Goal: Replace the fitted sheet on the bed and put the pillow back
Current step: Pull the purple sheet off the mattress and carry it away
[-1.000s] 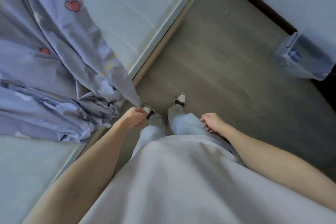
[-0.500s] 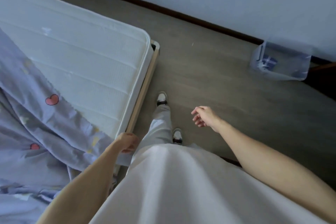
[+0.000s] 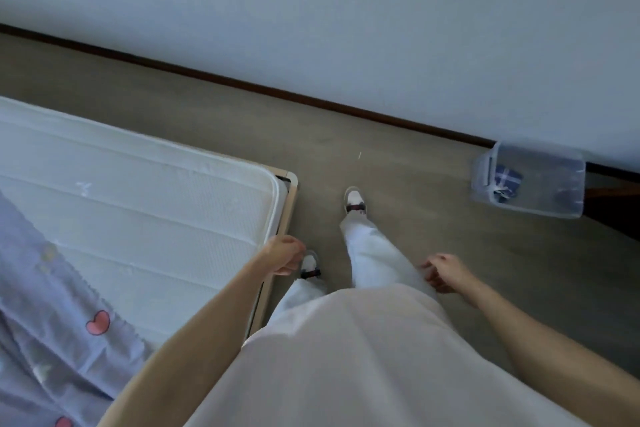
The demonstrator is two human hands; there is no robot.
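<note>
While the person stands on the floor beside the bed corner, the left hand hangs at frame centre over the mattress edge — fingers loosely curled, gripping nothing visible. The right hand hangs right of centre beside the trouser leg, fingers likewise relaxed and empty. The bare white mattress occupies the left of the frame on its wooden frame. The blue heart-print sheet lies across the mattress at lower left — apart from both hands. A clear plastic bin stands against the wall at right.
</note>
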